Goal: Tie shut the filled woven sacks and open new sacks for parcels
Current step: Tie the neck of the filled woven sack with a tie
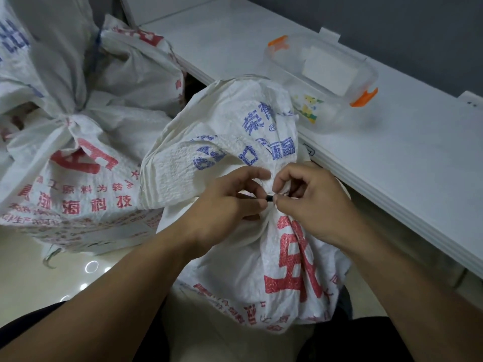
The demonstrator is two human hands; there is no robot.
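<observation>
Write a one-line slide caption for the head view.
The left hand and right hand pinch a small black tie at the gathered neck of a printed woven sack, a tied sack beside it.

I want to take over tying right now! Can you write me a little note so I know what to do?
Left hand: pinches the black tie at the bunched neck of the front sack.
Right hand: pinches the tie from the other side.
Done: the front sack's neck is gathered; the left sack is already cinched.
Left: pull this tie tight (cannot tell if it is fastened), then open a new sack; no open one is in view.
</observation>
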